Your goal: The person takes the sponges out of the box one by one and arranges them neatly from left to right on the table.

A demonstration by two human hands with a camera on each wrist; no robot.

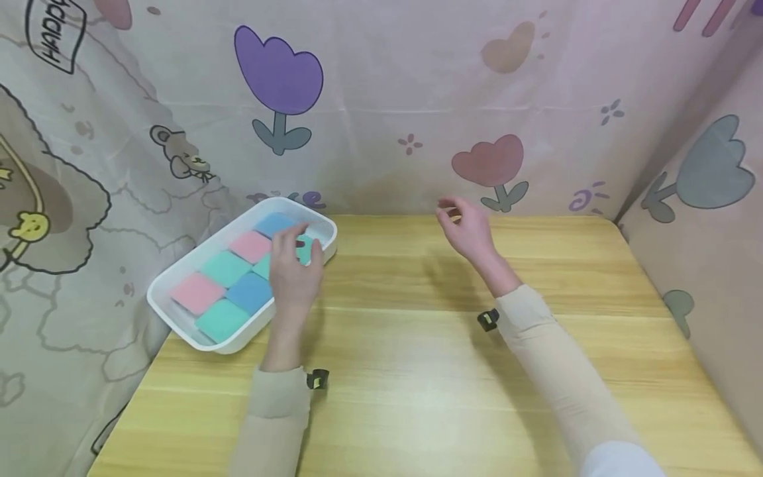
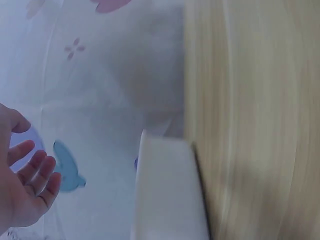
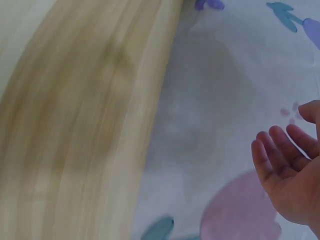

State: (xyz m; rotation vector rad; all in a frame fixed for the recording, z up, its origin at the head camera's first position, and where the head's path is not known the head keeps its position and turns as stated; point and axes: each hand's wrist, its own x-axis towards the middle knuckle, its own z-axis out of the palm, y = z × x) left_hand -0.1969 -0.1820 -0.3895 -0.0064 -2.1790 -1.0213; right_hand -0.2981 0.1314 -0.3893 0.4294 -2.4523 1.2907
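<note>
Coloured squares (image 1: 225,268) are lying in the white tray (image 1: 247,334), arranging seemingly mostly done; what is left is unclear, the left hand (image 1: 295,275) hiding some. It and the right hand (image 1: 469,232) are hovering empty, fingers loose.

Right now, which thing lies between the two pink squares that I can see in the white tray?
A mint-green square lies between the near pink square and the far pink square; the head view shows this.
</note>
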